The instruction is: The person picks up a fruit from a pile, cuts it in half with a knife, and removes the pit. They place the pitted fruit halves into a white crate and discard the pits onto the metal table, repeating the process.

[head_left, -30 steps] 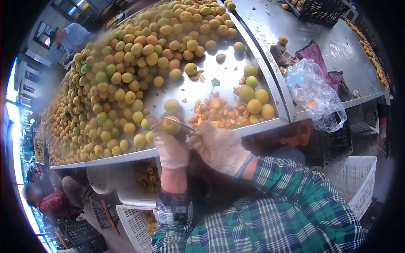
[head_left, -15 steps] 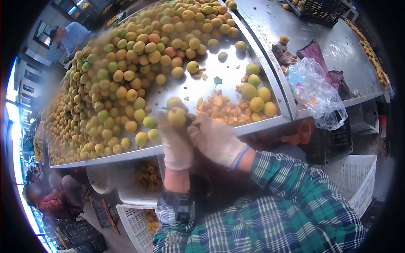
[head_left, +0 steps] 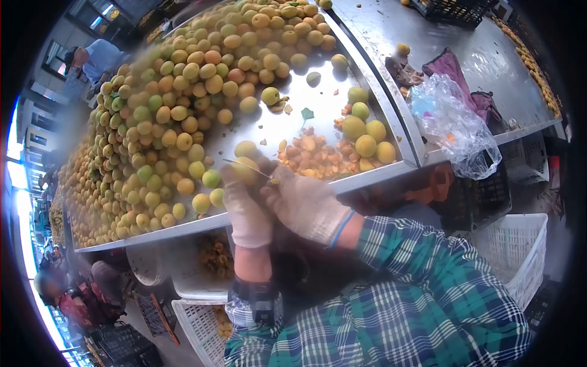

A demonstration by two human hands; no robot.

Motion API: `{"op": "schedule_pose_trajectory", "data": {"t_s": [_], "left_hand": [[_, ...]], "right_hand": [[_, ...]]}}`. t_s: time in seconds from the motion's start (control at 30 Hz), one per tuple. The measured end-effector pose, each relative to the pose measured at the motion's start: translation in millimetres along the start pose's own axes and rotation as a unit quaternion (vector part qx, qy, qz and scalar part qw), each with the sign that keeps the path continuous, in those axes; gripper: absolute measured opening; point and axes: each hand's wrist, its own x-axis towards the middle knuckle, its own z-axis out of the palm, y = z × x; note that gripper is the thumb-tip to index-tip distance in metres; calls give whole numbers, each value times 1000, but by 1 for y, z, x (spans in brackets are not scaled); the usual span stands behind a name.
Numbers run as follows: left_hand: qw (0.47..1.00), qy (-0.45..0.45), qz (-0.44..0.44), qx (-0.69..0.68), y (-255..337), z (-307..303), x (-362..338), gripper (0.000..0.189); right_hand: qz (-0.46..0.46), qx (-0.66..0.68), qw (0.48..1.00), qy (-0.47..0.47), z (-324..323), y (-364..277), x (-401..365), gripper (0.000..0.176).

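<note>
Both hands wear pale knit gloves and meet above the near rim of the metal table [head_left: 202, 227]. My left hand [head_left: 246, 211] is closed around a yellow apricot [head_left: 246, 174]. A thin knife blade [head_left: 249, 167] lies across that apricot, its handle end in my closed right hand [head_left: 306, 205]. The fingers on the handle are partly hidden. Just beyond, another apricot [head_left: 246, 148] rests on the metal. Right of it lies a heap of orange-brown apricot pits [head_left: 309, 153], with several larger yellow-green apricots [head_left: 365, 145] beside it.
A big pile of apricots [head_left: 177, 113] covers the table's left and back. On the right surface lie a clear plastic bag [head_left: 455, 125] and a purple cloth [head_left: 449, 70]. White crates [head_left: 516, 248] stand below. Other people [head_left: 79, 300] are at left.
The knife blade now shows lying across the apricot in my left hand. Both hands have shifted slightly left in view, and the whole view has shifted a little.
</note>
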Motion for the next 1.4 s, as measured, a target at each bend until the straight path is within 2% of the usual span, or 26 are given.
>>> {"op": "schedule_pose_trajectory", "data": {"t_s": [0.07,0.1,0.2,0.23,0.3,0.33,0.4,0.47,0.53,0.57,0.6,0.67,0.7,0.73,0.8,0.87,0.93,1.0,1.07,1.1,1.13,1.2,1.23,1.27,1.33,1.4], "left_hand": [[964,-50,115,233,0,-8,8,56],[942,-53,139,302,-1,-12,8,54],[940,-12,189,283,-5,-5,0,53],[940,-13,190,284,-6,-6,0,53],[987,-4,83,134,-6,-9,-2,55],[988,-4,82,134,-8,-6,-3,55],[999,26,-7,42,-9,8,-6,57],[996,19,-6,82,-14,7,-1,61],[989,-4,54,140,-18,8,3,67],[966,-1,52,253,-11,1,1,70],[965,4,55,255,-11,-2,2,70],[926,27,168,336,-17,-4,5,69],[952,113,97,268,-6,35,-12,65],[951,119,100,267,-7,24,-9,65],[940,15,137,313,-12,-2,-1,62],[941,3,143,305,-11,-4,-1,54],[854,-3,207,477,-5,-3,-1,51],[867,7,159,472,-2,-1,0,49],[862,-13,64,502,3,8,-4,54],[803,-19,63,593,5,7,-2,54],[804,-18,62,592,5,5,-3,54],[756,-55,91,646,9,11,-5,53],[781,-29,31,623,14,18,-9,48],[781,-30,30,623,11,17,-10,48],[814,-63,120,564,6,9,-10,44],[832,-73,116,537,5,7,-11,41]], "right_hand": [[4,-12,1000,-10,-11,-5,1,36],[16,-19,999,-28,-16,-8,2,36],[26,-22,998,-50,-14,-11,-1,36],[25,-21,998,-48,-13,-8,-3,36],[-6,-17,1000,-24,-7,-2,-6,37],[-5,-17,1000,-24,-7,0,-6,37],[-3,-12,1000,-6,-7,2,-5,38],[-5,-23,1000,-3,-10,1,-3,38],[-5,-31,999,-4,-13,0,-2,38],[24,-25,999,-16,-14,-2,-2,36],[51,-19,998,-27,-15,-3,-1,35],[24,-21,999,-6,-8,1,-4,32],[1,-56,998,-5,-6,2,-5,34],[-22,-91,996,-4,-3,3,-6,36],[-39,-104,994,14,-1,6,-5,36],[-31,-136,990,8,-6,4,-3,35],[-18,-124,992,-9,-7,4,1,34],[1,-173,984,-44,-6,5,5,33],[23,-127,991,-30,-10,8,2,34],[14,-122,992,-20,-8,14,3,36],[5,-117,993,-11,-8,17,4,37],[21,-120,992,-24,-9,16,6,39],[36,-125,991,-28,-10,12,6,38],[50,-131,990,-31,-10,9,6,36],[10,-111,994,12,-3,18,2,35],[-31,-90,994,52,2,25,0,33]]}}
